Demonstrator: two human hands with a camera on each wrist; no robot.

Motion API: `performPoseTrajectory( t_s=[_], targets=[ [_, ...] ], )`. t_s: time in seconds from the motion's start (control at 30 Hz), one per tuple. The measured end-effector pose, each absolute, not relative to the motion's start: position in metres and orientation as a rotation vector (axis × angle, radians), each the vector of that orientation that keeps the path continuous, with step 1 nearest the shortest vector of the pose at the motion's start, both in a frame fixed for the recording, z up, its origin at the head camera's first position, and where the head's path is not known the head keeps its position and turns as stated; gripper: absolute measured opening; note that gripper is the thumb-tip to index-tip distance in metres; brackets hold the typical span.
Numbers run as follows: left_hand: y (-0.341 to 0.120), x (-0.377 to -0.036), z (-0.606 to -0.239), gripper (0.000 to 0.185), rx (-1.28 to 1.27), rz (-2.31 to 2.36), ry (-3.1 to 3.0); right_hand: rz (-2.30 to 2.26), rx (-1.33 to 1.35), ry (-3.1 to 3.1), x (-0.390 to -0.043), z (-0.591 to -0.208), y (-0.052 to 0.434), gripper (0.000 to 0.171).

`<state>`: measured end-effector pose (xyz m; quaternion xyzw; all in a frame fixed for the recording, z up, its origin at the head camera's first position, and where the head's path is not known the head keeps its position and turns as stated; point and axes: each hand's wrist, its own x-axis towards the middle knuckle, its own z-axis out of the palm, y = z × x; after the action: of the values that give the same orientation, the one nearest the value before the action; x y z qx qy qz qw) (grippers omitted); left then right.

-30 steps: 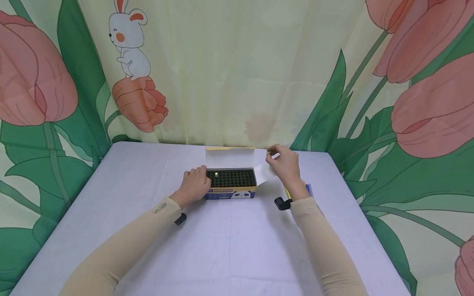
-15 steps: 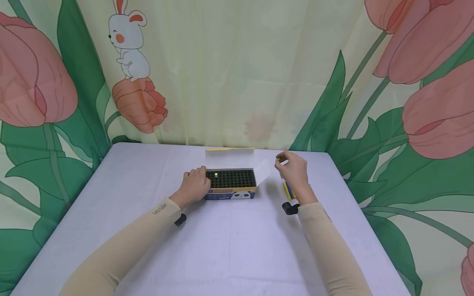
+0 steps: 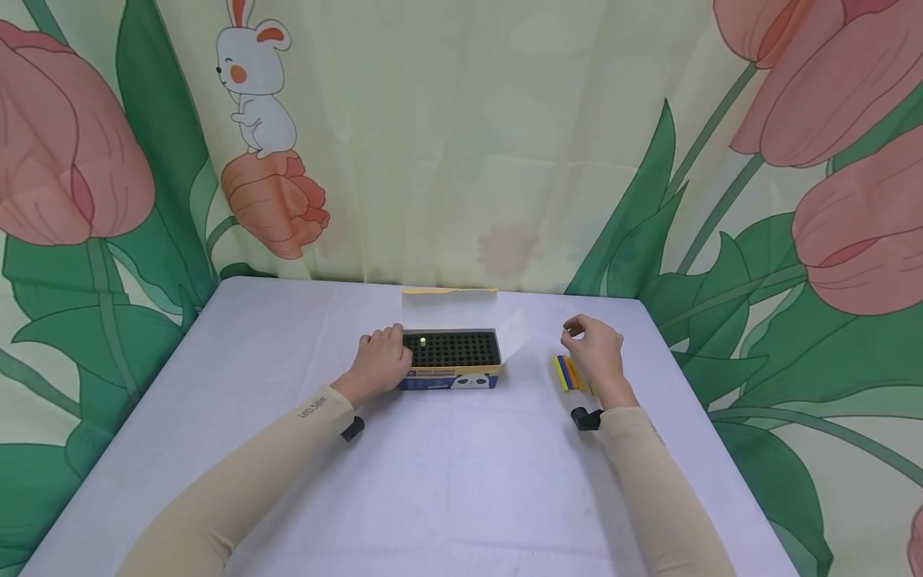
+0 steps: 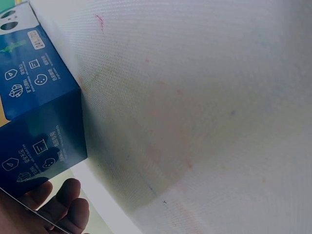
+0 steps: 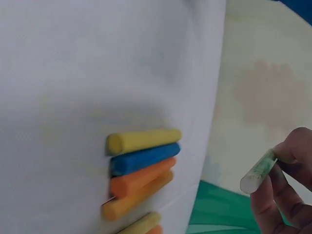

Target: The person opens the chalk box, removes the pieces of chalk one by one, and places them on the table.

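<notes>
My left hand (image 3: pixel 376 358) grips the left end of an open blue-and-yellow chalk box (image 3: pixel 449 377). Its fingertips (image 4: pixel 78 214) show beside the box's blue end panel (image 4: pixel 44 146) in the left wrist view. A black holder with rows of round holes (image 3: pixel 461 350) fills the box, and a single whitish chalk (image 3: pixel 422 341) stands near its left end. Off to the right, my right hand (image 3: pixel 598 353) pinches a pale chalk stick with greenish smudges (image 5: pixel 258 173) between thumb and fingers, raised above the table. Several chalk sticks lie side by side below it, including yellow (image 5: pixel 146 141), blue (image 5: pixel 145 159) and orange (image 5: pixel 141 177).
The box's lid (image 3: pixel 449 302) is folded back behind it, and a white side flap (image 3: pixel 513 335) sticks out at its right end. A white cloth (image 3: pixel 433 481) covers the table. Behind hangs a printed curtain (image 3: pixel 461 144).
My right hand has moved right and nearer, from beside the box's side flap to over the loose chalk sticks, uncovering more of them. My left hand has stayed on the box.
</notes>
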<state>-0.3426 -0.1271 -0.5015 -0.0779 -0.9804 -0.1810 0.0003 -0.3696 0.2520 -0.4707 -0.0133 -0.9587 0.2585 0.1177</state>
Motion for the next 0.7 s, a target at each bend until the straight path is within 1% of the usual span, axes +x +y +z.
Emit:
performPoseTrajectory(
  t_s=[0.23,0.4,0.7],
  targets=[
    [-0.126,-0.342,-0.501,0.032,-0.246,-0.570,-3.075,0.704,-0.132,-2.891,-0.371,-0.485,0.267,0.024],
    [-0.126,-0.341,-0.501,0.032,-0.241,-0.571,-3.078,0.756,-0.191,-2.936,-0.372,-0.494,0.276,0.024],
    [-0.127,-0.342,-0.499,0.030,-0.245,-0.577,-3.080,0.740,-0.307,-2.997,-0.377,-0.510,0.281,0.023]
  ],
)
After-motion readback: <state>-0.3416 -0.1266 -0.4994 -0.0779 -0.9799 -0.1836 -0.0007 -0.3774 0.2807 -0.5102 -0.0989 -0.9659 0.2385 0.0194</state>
